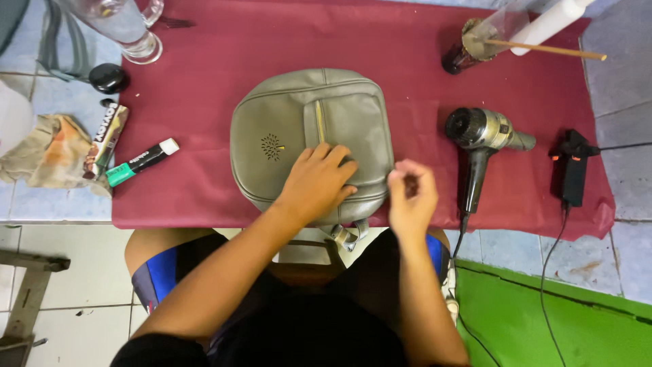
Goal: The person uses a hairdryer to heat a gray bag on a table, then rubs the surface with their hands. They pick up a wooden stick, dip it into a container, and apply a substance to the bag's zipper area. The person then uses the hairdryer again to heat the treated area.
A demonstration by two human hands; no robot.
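Two hands at the small grey-green leather backpack point(311, 136) lying on the maroon cloth point(204, 75): your left hand point(316, 182) presses flat, your right hand point(410, 196) pinches something tiny, possibly thread. Next, guide it steadily to the seam.

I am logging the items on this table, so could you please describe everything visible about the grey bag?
The grey bag is a small rounded backpack of smooth, leather-like material, lying flat on the dark red cloth near the table's front edge. Its front shows a stitched pocket panel, a vertical gold-coloured strip and a small perforated round emblem. Strap ends with buckles hang over the edge toward the person. The left hand rests on its lower front; the right hand hovers beside it, fingers pinched.
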